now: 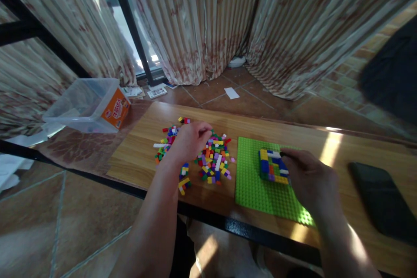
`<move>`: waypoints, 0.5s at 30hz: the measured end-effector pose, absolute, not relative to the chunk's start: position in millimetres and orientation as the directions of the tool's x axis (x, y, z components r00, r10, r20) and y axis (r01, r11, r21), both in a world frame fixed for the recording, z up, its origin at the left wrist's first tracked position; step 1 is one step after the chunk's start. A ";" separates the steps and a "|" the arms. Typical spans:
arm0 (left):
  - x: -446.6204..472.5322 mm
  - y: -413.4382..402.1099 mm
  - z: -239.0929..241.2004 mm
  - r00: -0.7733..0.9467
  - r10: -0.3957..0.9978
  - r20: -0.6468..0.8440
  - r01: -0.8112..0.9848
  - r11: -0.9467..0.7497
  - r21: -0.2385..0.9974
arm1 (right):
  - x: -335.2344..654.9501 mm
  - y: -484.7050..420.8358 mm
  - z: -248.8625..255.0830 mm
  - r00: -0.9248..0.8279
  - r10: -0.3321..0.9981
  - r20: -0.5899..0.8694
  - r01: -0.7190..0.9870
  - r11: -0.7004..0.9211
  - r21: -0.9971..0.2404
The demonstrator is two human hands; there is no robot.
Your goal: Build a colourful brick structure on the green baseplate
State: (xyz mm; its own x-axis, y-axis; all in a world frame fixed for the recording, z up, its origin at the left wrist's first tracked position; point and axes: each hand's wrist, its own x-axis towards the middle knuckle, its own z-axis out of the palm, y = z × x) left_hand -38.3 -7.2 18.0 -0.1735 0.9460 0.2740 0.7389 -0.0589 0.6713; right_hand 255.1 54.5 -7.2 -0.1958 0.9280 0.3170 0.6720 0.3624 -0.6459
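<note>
My left hand (194, 137) is over the heap of loose toy bricks (213, 158), its fingers curled together. Whatever may be between those fingertips is hidden. On the green baseplate (250, 191) sits a small brick structure (272, 167) in blue, yellow, white and orange, with a hollow in its middle. My right hand (309, 178) is closed at the structure's right side, fingers at its far right corner. The hand covers part of that side and of the baseplate. More loose bricks (184, 184) lie below my left wrist.
A clear plastic box (81, 104) with an orange label stands at the table's left end. A dark flat object (381, 195) lies right of the baseplate on the wooden table (137, 156). Striped curtains (208, 30) hang beyond, with a white paper (231, 92) on the floor.
</note>
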 end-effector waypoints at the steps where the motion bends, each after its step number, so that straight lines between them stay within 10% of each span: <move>1: -37.8 -6.4 17.8 -0.167 0.947 0.274 0.743 -0.062 0.666 | 258.1 55.5 -8.1 -0.216 0.925 0.313 0.685 0.372 -0.627; 15: -36.3 -2.3 14.9 -0.138 0.952 0.275 0.756 -0.078 0.650 | 261.2 65.3 -24.1 -0.392 0.850 0.352 0.721 0.522 -0.455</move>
State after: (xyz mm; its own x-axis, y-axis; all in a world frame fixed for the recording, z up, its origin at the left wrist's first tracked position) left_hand -36.3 -2.3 14.9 -0.1384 0.9515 0.2746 0.7559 -0.0776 0.6501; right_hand 261.2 65.3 -24.1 -0.3918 0.8499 0.3525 0.7215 0.5215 -0.4555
